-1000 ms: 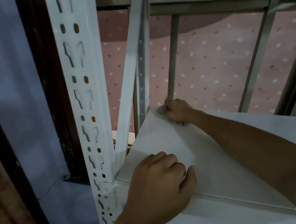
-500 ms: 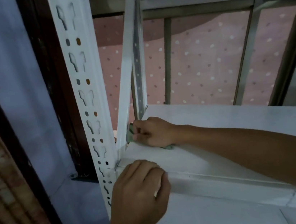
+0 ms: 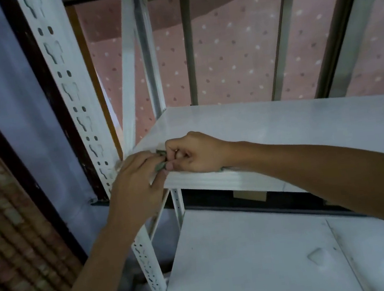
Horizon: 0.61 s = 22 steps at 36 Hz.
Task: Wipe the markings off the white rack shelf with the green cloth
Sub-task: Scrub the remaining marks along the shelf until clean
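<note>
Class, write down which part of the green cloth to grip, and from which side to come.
Grip the bunched end of the green cloth sticking out past the right hand, coming from the left: the rest is buried in that fist on the shelf.

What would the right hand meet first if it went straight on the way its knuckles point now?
Most likely the left hand, which lies close beside the green cloth that the right hand grips; behind it stands the white upright. Depth is unclear.
</note>
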Motion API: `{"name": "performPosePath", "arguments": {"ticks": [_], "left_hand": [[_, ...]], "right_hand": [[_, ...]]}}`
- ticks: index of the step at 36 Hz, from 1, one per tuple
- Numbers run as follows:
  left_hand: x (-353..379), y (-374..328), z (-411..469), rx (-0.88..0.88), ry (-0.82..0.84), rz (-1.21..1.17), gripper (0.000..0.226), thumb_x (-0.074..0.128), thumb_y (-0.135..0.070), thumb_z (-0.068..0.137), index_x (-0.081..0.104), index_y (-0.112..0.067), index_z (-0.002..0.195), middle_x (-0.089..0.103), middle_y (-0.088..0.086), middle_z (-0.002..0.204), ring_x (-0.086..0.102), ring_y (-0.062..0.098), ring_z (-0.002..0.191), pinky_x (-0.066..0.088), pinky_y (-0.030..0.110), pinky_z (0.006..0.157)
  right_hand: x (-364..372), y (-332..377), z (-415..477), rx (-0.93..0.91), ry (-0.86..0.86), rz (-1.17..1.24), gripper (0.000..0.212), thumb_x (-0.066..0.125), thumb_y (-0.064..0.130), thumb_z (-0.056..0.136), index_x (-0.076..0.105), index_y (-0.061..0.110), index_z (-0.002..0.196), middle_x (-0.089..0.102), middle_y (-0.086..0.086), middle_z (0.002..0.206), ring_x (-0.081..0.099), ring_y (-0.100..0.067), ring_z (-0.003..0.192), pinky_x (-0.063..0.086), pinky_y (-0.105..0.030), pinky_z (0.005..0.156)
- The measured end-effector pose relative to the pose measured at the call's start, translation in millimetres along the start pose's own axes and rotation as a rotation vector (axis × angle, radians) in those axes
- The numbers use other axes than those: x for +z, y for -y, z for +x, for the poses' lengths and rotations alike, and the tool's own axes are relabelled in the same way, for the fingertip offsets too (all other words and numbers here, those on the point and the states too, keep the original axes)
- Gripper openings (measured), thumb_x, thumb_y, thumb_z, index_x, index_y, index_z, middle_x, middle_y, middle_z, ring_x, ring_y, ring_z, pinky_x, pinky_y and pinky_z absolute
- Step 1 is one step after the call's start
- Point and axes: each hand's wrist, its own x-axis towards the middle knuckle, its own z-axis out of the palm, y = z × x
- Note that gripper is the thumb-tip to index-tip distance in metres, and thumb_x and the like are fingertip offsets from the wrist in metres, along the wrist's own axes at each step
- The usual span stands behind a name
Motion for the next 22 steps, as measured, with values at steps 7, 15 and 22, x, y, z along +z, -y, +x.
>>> {"name": "performPosePath", "arguments": {"ticks": [7, 15, 22], "left_hand": [[7.1, -32.3, 13.4, 0.118, 0.148, -0.091, 0.017, 0.069, -0.017, 0.089, 0.078, -0.007, 0.099, 0.073, 0.006, 0.097, 0.057, 0.011, 0.090, 0.040, 0.007, 0.082], [33.5, -76.9, 19.0, 0.237, 0.130, -0.148, 0.015, 0.068, -0.014, 0.086, 0.078, -0.003, 0.085, 0.066, 0.012, 0.080, 0.061, 0.032, 0.075, 0.054, 0.045, 0.064], [51.5, -110.0, 24.4, 0.280, 0.151, -0.191, 0.019, 0.066, -0.019, 0.088, 0.078, -0.004, 0.086, 0.065, 0.011, 0.081, 0.059, 0.031, 0.077, 0.050, 0.044, 0.067]], "right_hand": [[-13.9, -3.9, -56.4, -0.050, -0.100, -0.208, 0.016, 0.064, 0.029, 0.094, 0.057, 0.015, 0.089, 0.044, 0.013, 0.050, 0.047, -0.005, 0.046, 0.036, -0.025, 0.051], [-28.2, -7.7, -112.9, -0.072, -0.232, -0.460, 0.024, 0.060, 0.032, 0.095, 0.058, 0.008, 0.095, 0.048, 0.008, 0.060, 0.036, -0.013, 0.047, 0.033, -0.026, 0.046], [-37.0, -12.3, -151.6, 0.063, -0.269, -0.561, 0.027, 0.057, 0.039, 0.096, 0.057, 0.012, 0.094, 0.054, 0.006, 0.059, 0.046, -0.019, 0.048, 0.034, -0.027, 0.049]]}}
